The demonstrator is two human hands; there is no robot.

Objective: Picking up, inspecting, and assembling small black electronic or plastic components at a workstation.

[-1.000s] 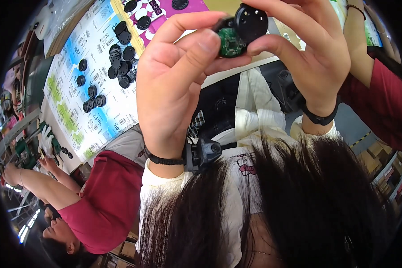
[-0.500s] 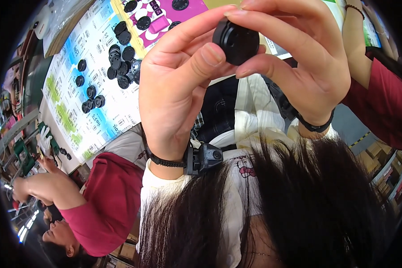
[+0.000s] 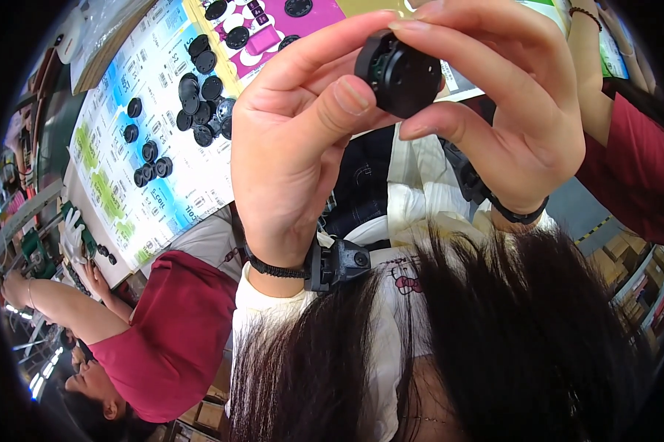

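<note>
Brought together since a second ago: black round case (image 3: 409, 82), then parted and baring its green board (image 3: 377, 72), now joined face to face, and nudged slightly lower and rightward than half a second ago. Likely meaning for the work in hand: halves mated, or nearly so, with full seating impossible to judge.

White-and-blue printed sheet (image 3: 203, 166) across the table at left. Below it, a co-worker in dark red (image 3: 162, 339). Nearer, left hand (image 3: 291, 147), thumb pressed to the left side of the case, index finger arched to near its top. Opposite, right hand (image 3: 531, 110), fingertips bent over the top rim, thumb just under the lower rim (cannot tell whether touching). Beyond the left hand, purple patterned mat (image 3: 321, 13) bearing a pink block (image 3: 263, 40). On the sheet, heap of black discs (image 3: 190, 96), with smaller black round parts (image 3: 164, 167) set apart to the left. Between both hands, held up and tilted, the case. At its left side, the board, just a green sliver.
</note>
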